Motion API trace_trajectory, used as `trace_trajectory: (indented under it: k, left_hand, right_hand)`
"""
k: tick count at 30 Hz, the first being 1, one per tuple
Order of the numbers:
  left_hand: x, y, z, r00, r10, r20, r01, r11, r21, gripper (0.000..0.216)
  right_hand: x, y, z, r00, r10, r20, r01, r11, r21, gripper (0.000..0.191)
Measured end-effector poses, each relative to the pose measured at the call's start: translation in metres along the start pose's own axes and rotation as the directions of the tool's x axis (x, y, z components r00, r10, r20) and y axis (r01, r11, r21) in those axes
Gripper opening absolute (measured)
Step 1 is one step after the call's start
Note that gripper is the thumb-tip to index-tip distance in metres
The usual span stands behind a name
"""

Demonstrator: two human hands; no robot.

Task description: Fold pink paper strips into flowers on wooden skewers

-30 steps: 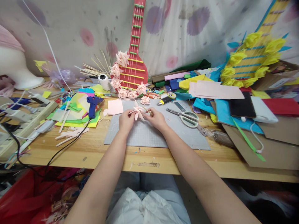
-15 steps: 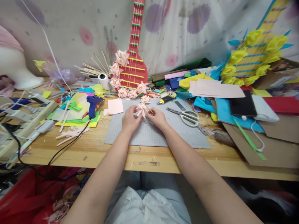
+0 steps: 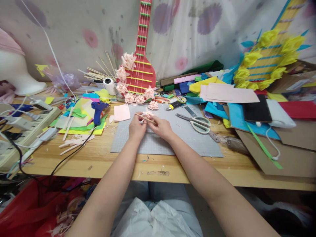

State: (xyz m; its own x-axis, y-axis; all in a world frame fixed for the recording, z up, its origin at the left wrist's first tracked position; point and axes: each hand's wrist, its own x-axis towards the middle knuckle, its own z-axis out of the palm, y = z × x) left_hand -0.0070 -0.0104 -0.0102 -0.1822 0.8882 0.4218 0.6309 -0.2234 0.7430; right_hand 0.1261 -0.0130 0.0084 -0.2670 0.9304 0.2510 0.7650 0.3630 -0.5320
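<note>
Above the grey cutting mat [image 3: 163, 144], my left hand [image 3: 137, 126] has its fingers closed on a pink paper flower [image 3: 148, 113]. My right hand [image 3: 161, 126] pinches a thin wooden stick [image 3: 145, 118], which lies slantwise across the near side of the flower. Both hands' fingertips meet and hide part of the flower. Just beyond it, another pink paper flower [image 3: 153, 105] rests on the mat. Behind stands a red paper instrument [image 3: 142, 74] trimmed with pink flowers. A square of pink paper [image 3: 121, 112] lies left of my hands.
Scissors [image 3: 201, 125] and a yellow-black utility knife [image 3: 176, 103] lie on the mat's right half. Left are a blue glue gun [image 3: 97, 112] with a trailing black cord, paper scraps [image 3: 81, 113] and a power strip [image 3: 46, 121]. Cardboard [image 3: 291, 161] covers the table's right end.
My hands have come closer together. The stick has swung from pointing up and away to lying more level across the flower, its tip now near my left fingers.
</note>
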Motion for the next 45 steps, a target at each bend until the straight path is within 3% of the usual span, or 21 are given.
trace_trajectory:
  k: [3,11,19,29,37,45]
  left_hand:
    - [0.0,0.002,-0.001,1.0,0.028,0.0,-0.028,0.998,-0.062,0.027]
    - [-0.005,0.005,0.0,0.981,0.147,0.128,-0.113,0.963,-0.245,0.04]
    - [-0.003,0.004,-0.001,0.976,0.194,0.099,-0.174,0.968,-0.18,0.031]
    - [-0.001,0.004,-0.002,0.969,0.223,0.11,-0.2,0.961,-0.19,0.027]
    - [-0.001,0.006,-0.003,0.968,0.208,0.143,-0.187,0.971,-0.146,0.024]
    - [-0.001,0.002,-0.002,0.975,0.195,0.106,-0.188,0.979,-0.074,0.025]
  right_hand:
    - [0.002,0.004,0.001,0.996,0.086,0.007,-0.086,0.996,-0.021,0.034]
    - [0.004,0.009,0.003,0.997,0.065,-0.035,-0.061,0.992,0.108,0.035]
    - [0.009,0.019,0.011,0.999,-0.045,-0.024,0.05,0.947,0.318,0.037]
    - [0.008,0.02,0.01,0.998,-0.056,-0.021,0.06,0.925,0.376,0.033]
    - [0.008,0.02,0.007,0.999,-0.035,-0.02,0.039,0.948,0.317,0.032]
    - [0.006,0.019,0.005,0.998,-0.025,-0.052,0.032,0.99,0.137,0.034]
